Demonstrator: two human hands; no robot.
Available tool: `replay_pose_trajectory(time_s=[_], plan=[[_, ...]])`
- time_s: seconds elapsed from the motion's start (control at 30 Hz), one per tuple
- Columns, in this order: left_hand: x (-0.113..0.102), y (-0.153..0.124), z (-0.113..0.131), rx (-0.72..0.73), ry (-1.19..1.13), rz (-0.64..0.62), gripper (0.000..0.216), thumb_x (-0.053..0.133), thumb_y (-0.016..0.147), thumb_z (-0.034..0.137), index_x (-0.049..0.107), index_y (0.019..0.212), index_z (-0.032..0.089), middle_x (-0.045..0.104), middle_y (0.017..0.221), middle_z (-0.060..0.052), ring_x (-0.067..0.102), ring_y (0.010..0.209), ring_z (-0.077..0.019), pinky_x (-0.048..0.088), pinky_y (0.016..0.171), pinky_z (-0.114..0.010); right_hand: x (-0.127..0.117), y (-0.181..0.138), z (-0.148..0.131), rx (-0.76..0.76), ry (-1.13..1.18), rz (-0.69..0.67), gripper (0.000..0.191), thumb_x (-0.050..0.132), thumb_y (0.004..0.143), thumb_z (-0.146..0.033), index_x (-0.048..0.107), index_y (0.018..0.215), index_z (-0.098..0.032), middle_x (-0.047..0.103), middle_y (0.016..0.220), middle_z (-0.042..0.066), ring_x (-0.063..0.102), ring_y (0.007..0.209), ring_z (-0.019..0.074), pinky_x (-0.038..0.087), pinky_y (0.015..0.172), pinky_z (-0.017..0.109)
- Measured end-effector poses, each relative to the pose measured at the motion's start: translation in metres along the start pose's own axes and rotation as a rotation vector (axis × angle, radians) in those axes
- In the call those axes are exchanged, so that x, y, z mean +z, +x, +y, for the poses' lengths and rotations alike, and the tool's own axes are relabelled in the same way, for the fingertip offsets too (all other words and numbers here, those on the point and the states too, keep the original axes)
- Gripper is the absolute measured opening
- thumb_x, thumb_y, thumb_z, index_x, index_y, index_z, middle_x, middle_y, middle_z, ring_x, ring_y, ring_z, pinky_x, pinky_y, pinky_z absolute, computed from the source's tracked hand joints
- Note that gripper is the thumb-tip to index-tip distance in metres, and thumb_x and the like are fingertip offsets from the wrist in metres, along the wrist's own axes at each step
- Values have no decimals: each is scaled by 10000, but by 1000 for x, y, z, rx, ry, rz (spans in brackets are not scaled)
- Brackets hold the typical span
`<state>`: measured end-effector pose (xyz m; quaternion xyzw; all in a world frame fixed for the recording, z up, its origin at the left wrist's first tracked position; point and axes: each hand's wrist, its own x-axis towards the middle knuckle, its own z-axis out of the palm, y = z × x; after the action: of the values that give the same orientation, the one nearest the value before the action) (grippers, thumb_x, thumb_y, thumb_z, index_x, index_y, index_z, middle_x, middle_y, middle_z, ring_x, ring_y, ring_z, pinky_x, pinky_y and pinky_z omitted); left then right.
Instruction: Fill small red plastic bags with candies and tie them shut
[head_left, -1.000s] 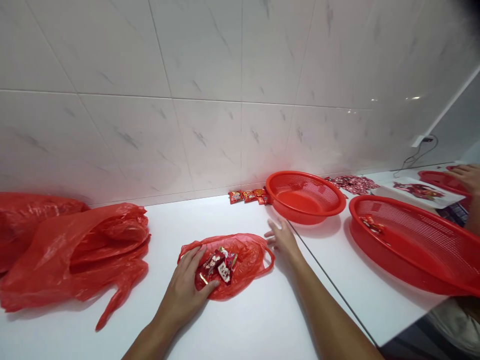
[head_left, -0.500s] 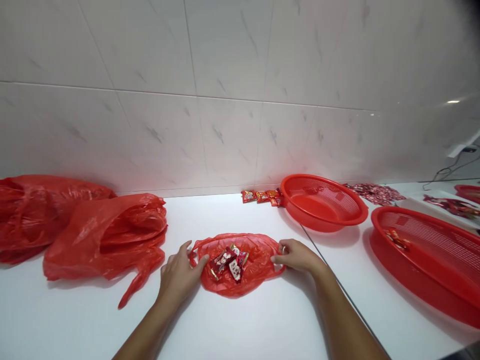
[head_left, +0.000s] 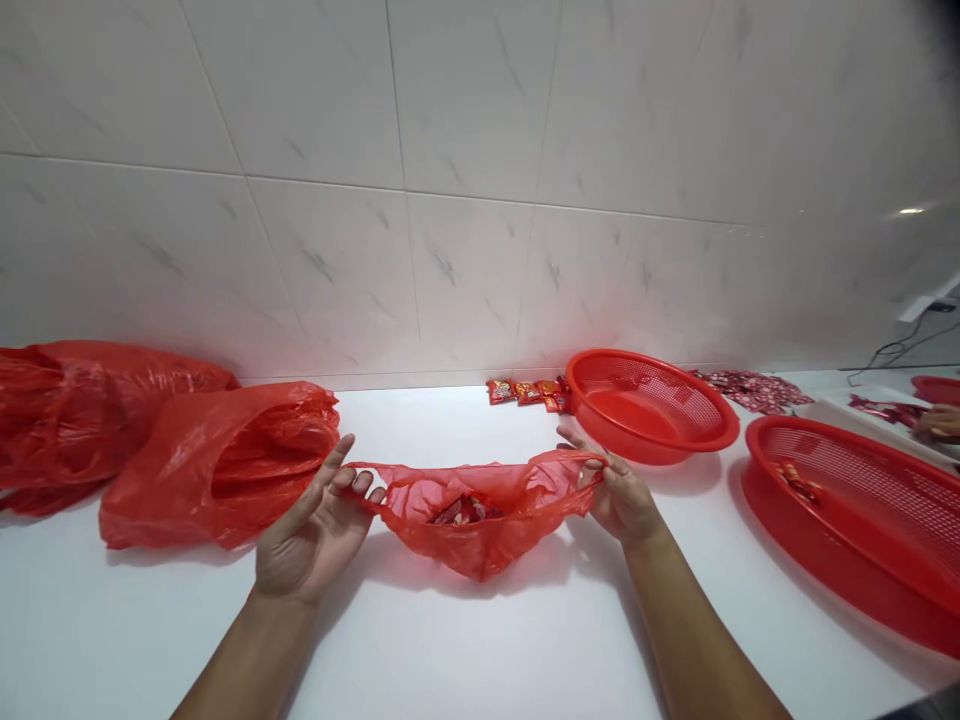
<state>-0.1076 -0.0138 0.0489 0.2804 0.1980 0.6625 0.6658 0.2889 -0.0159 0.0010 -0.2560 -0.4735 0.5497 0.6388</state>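
Stretched between both hands is a thin red plastic bag (head_left: pixel 480 548), its mouth pulled wide and its bottom sagging over the white table. Several dark red wrapped candies (head_left: pixel 466 511) lie inside, partly hidden by the bag's front edge. My left hand (head_left: pixel 319 530) has its fingers hooked through the bag's left handle, palm turned up and thumb out. On the other side, my right hand (head_left: pixel 619 495) grips the right handle between thumb and fingers, with the index finger pointing away.
More red plastic bags (head_left: pixel 217 470) lie at the left. Small red packets (head_left: pixel 526 392) sit by the wall beside a round red basket (head_left: pixel 652 405). A larger red basket (head_left: pixel 862 520) with a few packets stands at right. Another person's hand (head_left: pixel 939 424) shows at the far right.
Both hands have moved apart and lifted the handles, so the flat-lying bag now hangs stretched with the candies sunk inside. Another person's hand has come into view at far right.
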Motion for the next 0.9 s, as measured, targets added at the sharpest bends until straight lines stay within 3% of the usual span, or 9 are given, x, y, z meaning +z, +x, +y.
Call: replay_pose_trajectory(time_s=[0.13, 0.23, 0.33, 0.4, 0.47, 0.53, 0.63, 0.8, 0.9], plan=[[-4, 1, 4, 41, 119, -8, 657, 765, 724, 117, 689, 1366, 231, 764, 1219, -28, 664, 1150, -194, 566, 983, -291, 16, -6, 4, -21, 59, -103, 325, 861, 797, -547, 813, 1103, -447, 467, 1656, -10, 488, 1475, 327, 452, 1162, 570], [-2, -1, -2, 71, 270, -34, 670, 760, 711, 99, 707, 1361, 253, 646, 1500, -27, 550, 1387, -261, 538, 1032, -319, 25, -9, 9, -128, 0, -78, 407, 741, 901, -587, 710, 1302, -522, 378, 1711, -36, 386, 1559, 301, 423, 1195, 569], [0, -5, -10, 90, 344, -78, 657, 778, 730, 115, 702, 1366, 262, 583, 1573, -61, 471, 1477, -320, 500, 1087, -381, 38, -5, 8, -196, -201, -52, 638, 671, 944, -619, 500, 1543, -481, 307, 1745, 21, 321, 1594, 300, 370, 1235, 578], [-2, -6, -15, 103, 354, -112, 676, 768, 737, 107, 683, 1388, 268, 578, 1577, -77, 440, 1506, -327, 442, 1160, -425, 56, 1, -5, -232, -415, -96, 786, 715, 941, -564, 363, 1632, -437, 305, 1745, 59, 294, 1605, 303, 308, 1270, 587], [-6, -5, -20, 109, 339, -137, 736, 736, 710, 75, 662, 1415, 276, 564, 1591, -73, 414, 1526, -315, 392, 1206, -441, 81, 11, -28, -314, -622, -149, 844, 776, 933, -441, 328, 1648, -430, 337, 1731, 58, 273, 1613, 294, 255, 1298, 585], [-10, -4, -23, 109, 315, -143, 807, 694, 660, 44, 652, 1429, 285, 551, 1604, -57, 440, 1500, -291, 387, 1207, -425, 108, 22, -57, -444, -693, -183, 748, 789, 932, -382, 445, 1595, -415, 395, 1701, 54, 315, 1596, 304, 273, 1300, 577], [-15, -2, -23, 125, 294, -120, 830, 654, 622, 39, 666, 1416, 281, 566, 1592, -43, 508, 1414, -237, 422, 1153, -350, 139, 34, -92, -402, -623, -199, 594, 745, 972, -395, 533, 1525, -429, 435, 1679, 31, 391, 1560, 305, 387, 1253, 567], [-19, -4, -21, 104, 296, -95, 745, 721, 685, 73, 681, 1396, 294, 605, 1554, -55, 553, 1331, -211, 494, 1002, -286, 147, 29, -104, -164, -661, -280, 579, 717, 995, -423, 515, 1538, -451, 461, 1664, 15, 407, 1552, 310, 416, 1234, 587], [-20, -3, -22, 107, 294, -72, 697, 794, 721, 115, 691, 1388, 289, 602, 1554, -65, 581, 1256, -209, 502, 978, -284, 140, 24, -103, -130, -767, -321, 644, 730, 984, -429, 474, 1575, -441, 467, 1659, 27, 403, 1552, 328, 433, 1224, 588]])
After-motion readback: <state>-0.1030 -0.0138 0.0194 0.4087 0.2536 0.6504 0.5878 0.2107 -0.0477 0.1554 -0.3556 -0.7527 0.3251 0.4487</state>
